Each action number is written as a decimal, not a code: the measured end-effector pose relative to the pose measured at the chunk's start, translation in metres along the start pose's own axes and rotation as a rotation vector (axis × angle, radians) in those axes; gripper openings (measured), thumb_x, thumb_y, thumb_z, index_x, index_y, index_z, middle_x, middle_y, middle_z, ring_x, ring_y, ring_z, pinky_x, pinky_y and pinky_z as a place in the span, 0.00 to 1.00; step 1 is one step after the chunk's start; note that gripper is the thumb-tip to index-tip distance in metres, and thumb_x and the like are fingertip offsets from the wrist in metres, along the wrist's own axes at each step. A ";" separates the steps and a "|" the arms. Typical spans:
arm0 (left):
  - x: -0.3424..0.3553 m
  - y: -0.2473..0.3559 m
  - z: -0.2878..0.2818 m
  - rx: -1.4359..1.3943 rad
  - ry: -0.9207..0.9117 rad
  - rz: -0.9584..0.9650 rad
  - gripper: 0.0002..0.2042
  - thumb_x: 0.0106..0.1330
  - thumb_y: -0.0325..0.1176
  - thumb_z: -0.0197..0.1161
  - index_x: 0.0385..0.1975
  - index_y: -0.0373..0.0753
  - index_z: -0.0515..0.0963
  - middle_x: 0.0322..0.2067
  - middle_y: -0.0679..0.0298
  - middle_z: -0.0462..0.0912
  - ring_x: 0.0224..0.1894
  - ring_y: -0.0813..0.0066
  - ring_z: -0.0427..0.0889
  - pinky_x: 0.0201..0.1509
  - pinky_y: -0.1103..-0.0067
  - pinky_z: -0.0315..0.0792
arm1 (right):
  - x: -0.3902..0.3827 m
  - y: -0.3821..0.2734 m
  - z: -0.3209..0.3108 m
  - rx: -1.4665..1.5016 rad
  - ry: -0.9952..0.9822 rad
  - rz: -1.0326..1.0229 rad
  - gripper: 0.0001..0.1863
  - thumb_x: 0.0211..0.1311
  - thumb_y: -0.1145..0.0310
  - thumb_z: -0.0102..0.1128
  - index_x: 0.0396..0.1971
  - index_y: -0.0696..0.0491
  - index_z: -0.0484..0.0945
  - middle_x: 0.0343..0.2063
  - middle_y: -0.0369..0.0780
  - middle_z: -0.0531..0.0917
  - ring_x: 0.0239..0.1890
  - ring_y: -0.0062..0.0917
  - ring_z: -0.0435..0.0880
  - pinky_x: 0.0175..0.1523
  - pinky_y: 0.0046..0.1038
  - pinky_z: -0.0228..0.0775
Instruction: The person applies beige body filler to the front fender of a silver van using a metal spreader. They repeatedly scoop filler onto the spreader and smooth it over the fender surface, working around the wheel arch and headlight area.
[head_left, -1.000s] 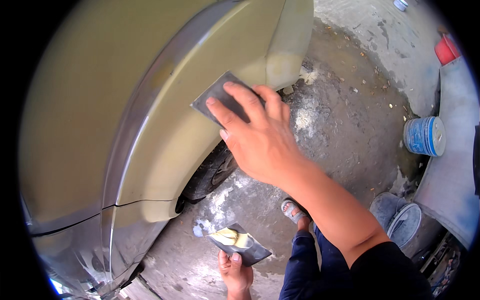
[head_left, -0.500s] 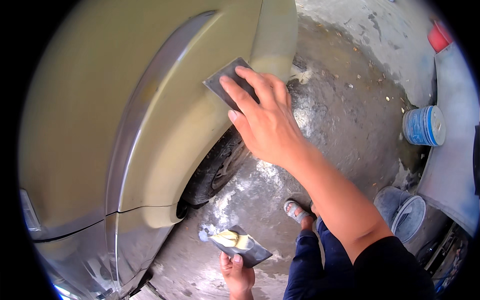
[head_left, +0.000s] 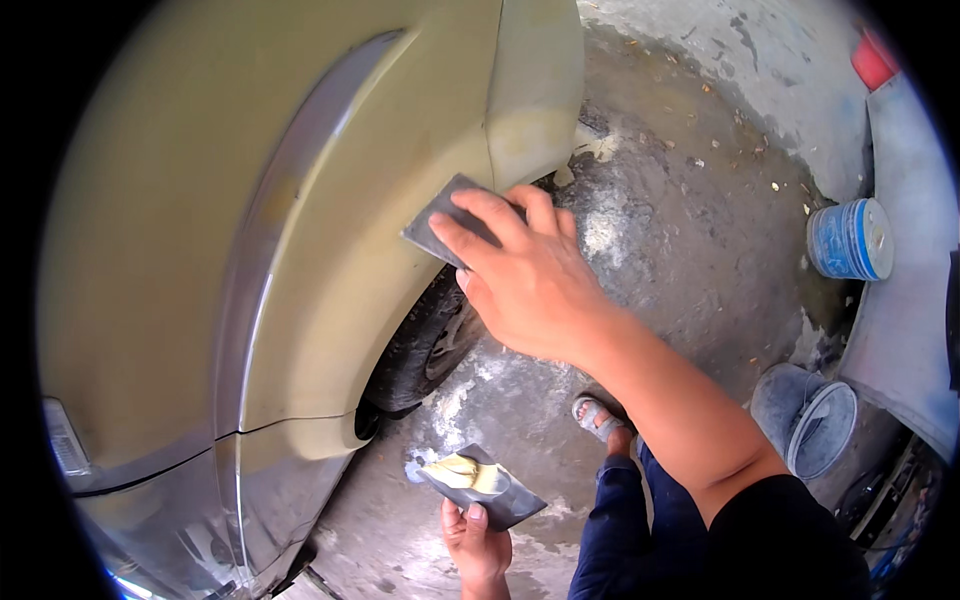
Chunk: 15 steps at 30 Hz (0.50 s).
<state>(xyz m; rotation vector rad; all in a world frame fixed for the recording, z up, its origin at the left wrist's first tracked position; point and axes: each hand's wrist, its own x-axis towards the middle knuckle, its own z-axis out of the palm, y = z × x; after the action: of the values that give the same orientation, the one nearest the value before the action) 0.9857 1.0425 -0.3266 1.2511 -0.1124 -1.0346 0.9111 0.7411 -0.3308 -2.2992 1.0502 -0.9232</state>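
Observation:
My right hand (head_left: 535, 280) grips a thin grey square spreader (head_left: 445, 220) against the yellowish car fender (head_left: 310, 290), just above the wheel arch. A dark tyre (head_left: 408, 352) shows below the arch, partly hidden behind my hand. My left hand (head_left: 476, 550) holds a grey flat plate (head_left: 505, 506) low at the bottom centre, with a lump of pale yellow paste (head_left: 462, 472) on it.
A blue-and-white bucket (head_left: 840, 240) and a grey bucket (head_left: 790, 410) stand at the right beside a pale sheet (head_left: 905, 300). A red container (head_left: 872, 62) is at the upper right. My sandalled foot (head_left: 595, 416) rests on the stained concrete floor (head_left: 680, 260).
My right hand with the spreader rose along the fender, then came back down toward the arch. The left hand and plate have barely moved; the view has shifted slightly.

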 end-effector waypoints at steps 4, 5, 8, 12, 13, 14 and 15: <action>0.000 0.000 0.001 0.019 -0.001 -0.006 0.22 0.65 0.26 0.61 0.59 0.37 0.67 0.54 0.59 0.77 0.55 0.65 0.76 0.64 0.67 0.68 | 0.016 -0.001 0.000 0.012 0.133 -0.027 0.26 0.59 0.66 0.59 0.59 0.47 0.71 0.61 0.39 0.64 0.58 0.45 0.63 0.56 0.46 0.61; 0.000 0.000 0.001 0.022 -0.004 -0.003 0.22 0.65 0.26 0.61 0.59 0.37 0.67 0.54 0.59 0.77 0.56 0.65 0.76 0.64 0.67 0.67 | 0.020 -0.002 0.003 0.007 0.157 -0.042 0.26 0.59 0.66 0.59 0.60 0.47 0.70 0.62 0.39 0.64 0.58 0.45 0.63 0.56 0.46 0.62; 0.001 0.000 -0.002 0.021 0.006 -0.003 0.23 0.65 0.26 0.61 0.60 0.37 0.67 0.54 0.59 0.77 0.56 0.65 0.76 0.64 0.67 0.67 | 0.010 -0.003 0.024 0.003 0.078 -0.015 0.27 0.60 0.65 0.58 0.61 0.47 0.69 0.62 0.40 0.62 0.58 0.45 0.63 0.56 0.48 0.61; 0.000 0.000 -0.008 0.008 0.031 -0.018 0.24 0.65 0.26 0.61 0.61 0.37 0.66 0.54 0.59 0.76 0.57 0.65 0.75 0.65 0.67 0.67 | -0.010 -0.010 0.028 -0.031 -0.034 0.012 0.26 0.61 0.65 0.59 0.61 0.46 0.69 0.62 0.39 0.63 0.57 0.46 0.63 0.54 0.47 0.61; 0.001 -0.001 -0.008 0.005 0.030 -0.018 0.24 0.65 0.26 0.61 0.61 0.37 0.66 0.54 0.59 0.76 0.57 0.66 0.75 0.65 0.67 0.66 | -0.012 -0.011 0.026 -0.034 -0.062 0.020 0.26 0.61 0.65 0.59 0.61 0.46 0.69 0.62 0.39 0.63 0.57 0.46 0.63 0.54 0.46 0.61; 0.001 -0.001 -0.007 0.003 0.029 -0.018 0.24 0.65 0.26 0.61 0.61 0.37 0.65 0.54 0.60 0.76 0.57 0.66 0.75 0.65 0.67 0.66 | -0.015 -0.010 0.026 -0.039 -0.063 0.014 0.26 0.61 0.65 0.59 0.61 0.46 0.69 0.61 0.39 0.64 0.57 0.46 0.63 0.54 0.46 0.61; 0.001 -0.001 -0.006 0.001 0.028 -0.018 0.24 0.65 0.26 0.61 0.61 0.37 0.65 0.55 0.60 0.76 0.57 0.66 0.75 0.65 0.68 0.66 | -0.019 -0.008 0.028 -0.043 -0.065 0.008 0.26 0.60 0.65 0.59 0.60 0.46 0.70 0.61 0.39 0.64 0.57 0.45 0.64 0.54 0.46 0.61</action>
<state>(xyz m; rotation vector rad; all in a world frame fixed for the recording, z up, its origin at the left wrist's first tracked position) 0.9894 1.0463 -0.3302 1.2691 -0.0807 -1.0327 0.9267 0.7641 -0.3521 -2.3421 1.0610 -0.8250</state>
